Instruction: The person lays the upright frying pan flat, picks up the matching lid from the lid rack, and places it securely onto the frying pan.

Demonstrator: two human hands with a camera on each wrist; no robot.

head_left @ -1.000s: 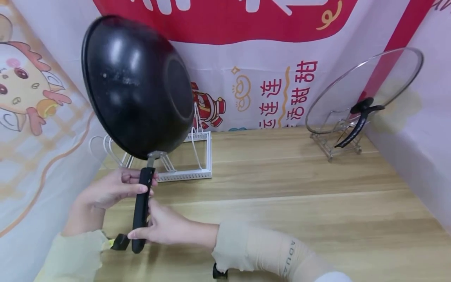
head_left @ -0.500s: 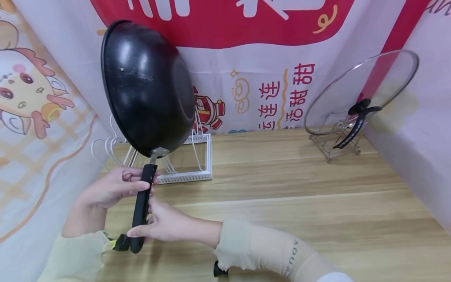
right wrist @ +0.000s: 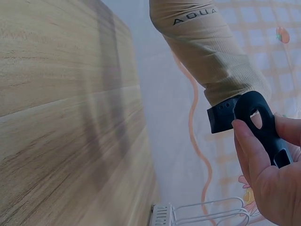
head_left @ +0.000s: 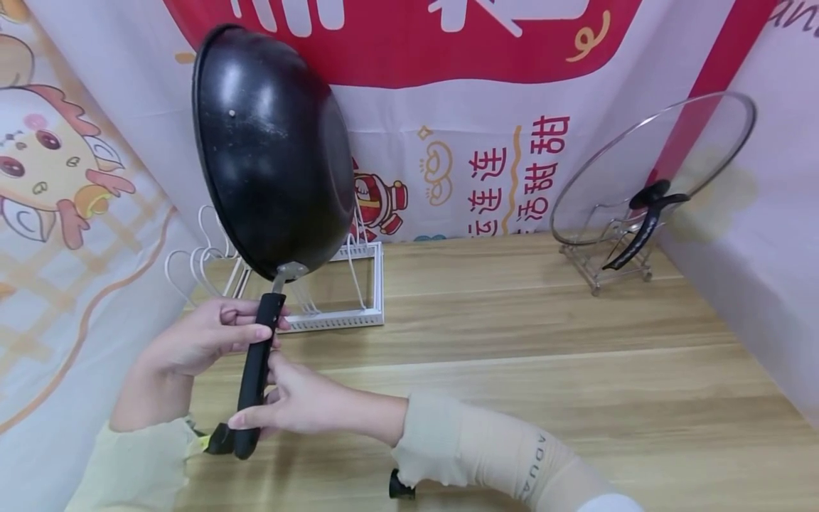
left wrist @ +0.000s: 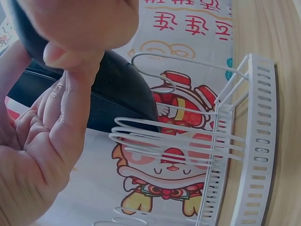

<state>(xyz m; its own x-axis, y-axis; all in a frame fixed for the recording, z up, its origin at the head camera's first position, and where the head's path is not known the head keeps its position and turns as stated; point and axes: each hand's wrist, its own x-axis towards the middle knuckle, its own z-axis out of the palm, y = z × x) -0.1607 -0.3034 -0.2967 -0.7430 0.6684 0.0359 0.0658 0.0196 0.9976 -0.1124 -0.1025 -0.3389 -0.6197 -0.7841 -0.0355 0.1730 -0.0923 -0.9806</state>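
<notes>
A black wok [head_left: 275, 156] is held up on its side, its rounded underside turned toward the right and its long black handle [head_left: 256, 370] pointing down toward me. My left hand [head_left: 207, 338] pinches the upper part of that handle, just below the metal bracket. Lower down, near the handle's end, my right hand [head_left: 297, 402] grips it between thumb and fingers. Behind and below the wok stands a white wire rack [head_left: 335, 321], partly hidden by it. In the left wrist view the wok's dark rim [left wrist: 127, 89] overlaps the wire loops of the rack [left wrist: 261, 141].
At the back right a glass lid [head_left: 678, 135] with a black handle leans in a small metal wire stand [head_left: 598, 274]. The wooden tabletop [head_left: 512, 398] runs across the front. Printed cloth [head_left: 397, 114] hangs behind and along both sides.
The wok has swung somewhat to the right and tilted more upright above the rack. Both hands keep their hold on the handle, nearly in place.
</notes>
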